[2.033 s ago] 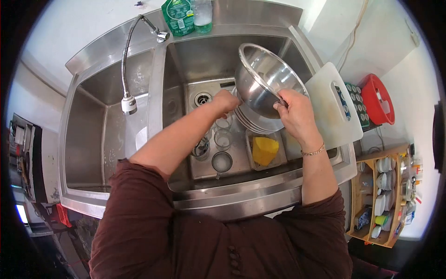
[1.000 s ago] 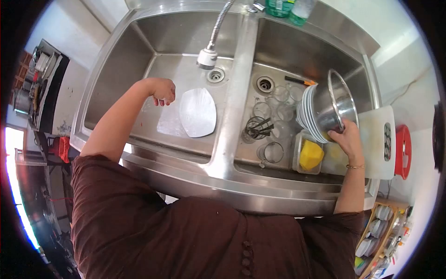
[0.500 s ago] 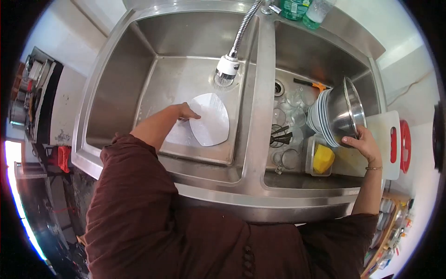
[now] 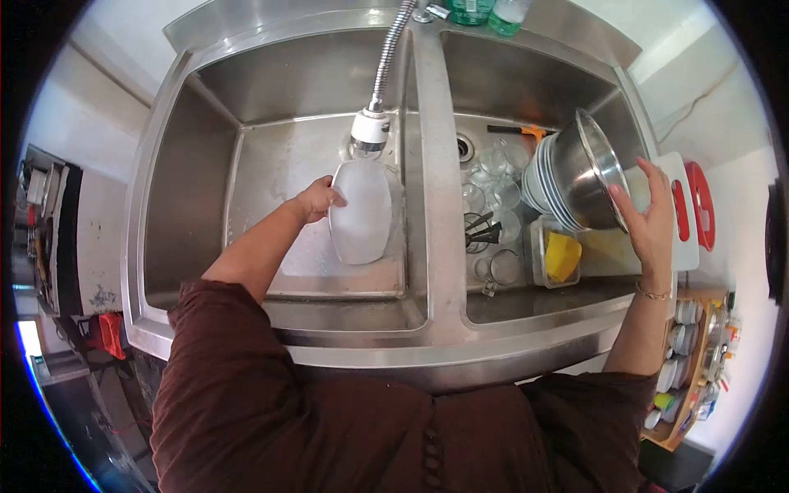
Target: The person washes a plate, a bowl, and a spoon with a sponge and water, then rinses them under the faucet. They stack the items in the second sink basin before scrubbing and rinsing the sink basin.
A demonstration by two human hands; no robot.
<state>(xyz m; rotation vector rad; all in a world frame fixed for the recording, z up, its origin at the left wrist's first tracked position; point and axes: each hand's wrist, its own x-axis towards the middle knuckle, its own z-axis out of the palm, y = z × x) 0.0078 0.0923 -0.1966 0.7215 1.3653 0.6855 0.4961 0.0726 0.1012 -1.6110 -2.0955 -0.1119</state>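
Observation:
My left hand (image 4: 319, 200) grips the left edge of a white plate (image 4: 362, 218), which is tilted in the left basin. Right over the plate's top edge hangs the white tap head (image 4: 370, 130) on its flexible metal hose. On the other side, my right hand (image 4: 649, 214) has its fingers spread, the fingertips right at the rim of a steel bowl (image 4: 579, 168). That bowl lies on its side against a stack of white bowls (image 4: 540, 185) in the right basin.
Several glasses (image 4: 493, 177), dark-handled utensils (image 4: 485, 232) and a plastic container (image 4: 538, 255) holding a yellow sponge (image 4: 563, 256) lie in the right basin. A white cutting board (image 4: 678, 238) leans at the right. Green bottles (image 4: 508, 16) stand behind the basins.
My left hand has raised and turned the plate closer under the tap head. My right hand has loosened from the steel bowl's rim, its fingers now spread. The view has shifted slightly.

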